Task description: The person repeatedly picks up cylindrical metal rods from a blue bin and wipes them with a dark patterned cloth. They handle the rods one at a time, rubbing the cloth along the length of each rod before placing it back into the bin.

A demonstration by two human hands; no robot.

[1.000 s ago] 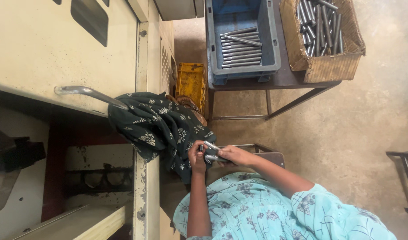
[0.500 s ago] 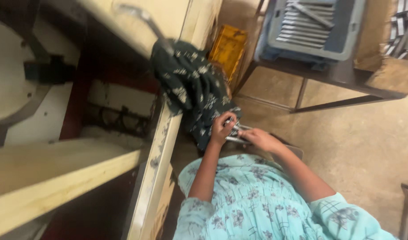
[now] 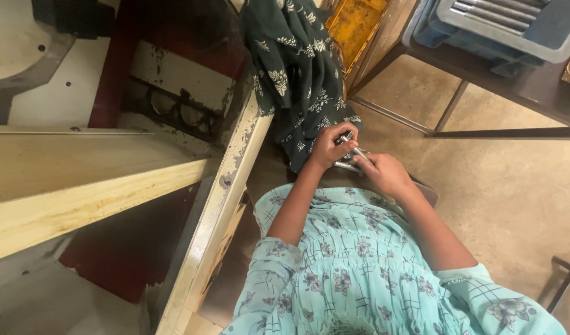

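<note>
Both hands meet low over the person's lap, just right of the cream-painted, chipped machine frame edge (image 3: 226,186). The left hand (image 3: 327,147) is curled shut, its fingers pinching a short, slim, shiny metal rod (image 3: 350,147) near its far end; the right hand (image 3: 384,174) closes over the rod's near end and seems to hold a second like piece beneath, though that part is too hidden to be sure. The rod lies between the two hands, touching both, its long axis slanting from far left to near right, so neither hand is clearly nearer. It looks smooth, bright and cylindrical. Just beyond the left hand hangs a dark green cloth with a pale floral print (image 3: 297,68), draped off the machine. Farther off at the upper right, a blue-grey plastic crate (image 3: 545,43) holding similar grey metal rods (image 3: 496,12) rests on a dark metal-framed table (image 3: 483,133).
</note>
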